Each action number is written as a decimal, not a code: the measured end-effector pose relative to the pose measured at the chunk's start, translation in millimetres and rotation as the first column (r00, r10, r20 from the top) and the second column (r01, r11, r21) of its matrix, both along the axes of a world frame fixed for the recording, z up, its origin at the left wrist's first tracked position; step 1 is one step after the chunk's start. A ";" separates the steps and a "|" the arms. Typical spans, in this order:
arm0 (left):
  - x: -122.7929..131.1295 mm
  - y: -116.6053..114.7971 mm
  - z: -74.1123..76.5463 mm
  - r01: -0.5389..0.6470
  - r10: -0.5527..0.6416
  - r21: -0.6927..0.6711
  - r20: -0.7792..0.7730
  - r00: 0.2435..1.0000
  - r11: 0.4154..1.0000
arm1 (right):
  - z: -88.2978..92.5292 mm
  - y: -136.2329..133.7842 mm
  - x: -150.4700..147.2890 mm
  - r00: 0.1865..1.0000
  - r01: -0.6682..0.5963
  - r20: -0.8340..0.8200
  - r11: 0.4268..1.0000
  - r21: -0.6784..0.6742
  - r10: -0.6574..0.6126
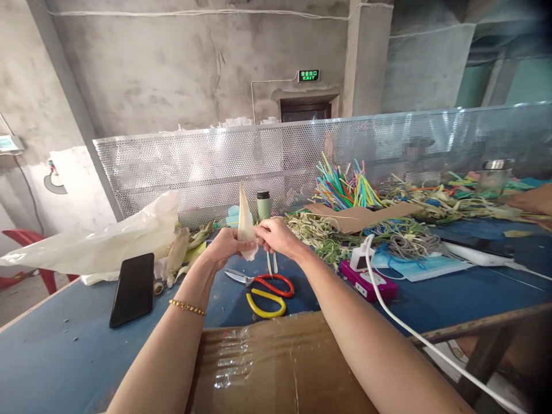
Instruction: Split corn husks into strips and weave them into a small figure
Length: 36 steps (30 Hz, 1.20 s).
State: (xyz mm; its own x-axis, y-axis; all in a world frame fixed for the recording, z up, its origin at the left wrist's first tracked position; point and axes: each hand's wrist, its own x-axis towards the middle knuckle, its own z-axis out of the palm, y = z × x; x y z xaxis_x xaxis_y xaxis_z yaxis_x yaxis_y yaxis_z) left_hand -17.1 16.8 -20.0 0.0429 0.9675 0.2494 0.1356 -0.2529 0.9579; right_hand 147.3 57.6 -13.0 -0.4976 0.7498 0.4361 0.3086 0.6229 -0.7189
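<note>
A pale, dried corn husk (244, 217) stands upright with its pointed tip up, its lower end pinched between the thumb and fingers of my left hand (225, 246). My right hand (276, 237) is closed, its fingertips meeting the husk's right edge; the exact grip is partly hidden. Below the hands, scissors (269, 286) with one red and one yellow handle lie on the blue table (86, 351). Two thin metal prongs (272, 263) show just under my right hand; their upper ends are hidden behind it.
A cardboard box (276, 368) sits in front of me. Left lie a black phone (133, 290) and a plastic bag (125, 238). Behind stand a green bottle (264, 206) and colourful stems (345, 187). Right are a purple power strip (368, 282), a white cable (414, 330) and husk strips (319, 230).
</note>
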 end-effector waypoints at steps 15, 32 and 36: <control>-30.1 13.3 3.0 -0.515 0.413 0.005 0.593 0.691 0.857 | -4.5 -43.2 -24.6 0.332 -0.203 0.942 0.979 0.024 0.046; -39.2 23.2 6.5 -0.812 0.586 0.110 0.638 0.499 0.573 | -2.8 -39.2 -28.6 0.951 -0.276 -0.266 0.810 -0.517 0.154; -32.0 20.0 9.8 -0.831 0.592 0.166 0.628 0.504 0.531 | 0.7 -48.6 -31.3 0.918 -0.367 -0.322 0.801 -0.473 0.230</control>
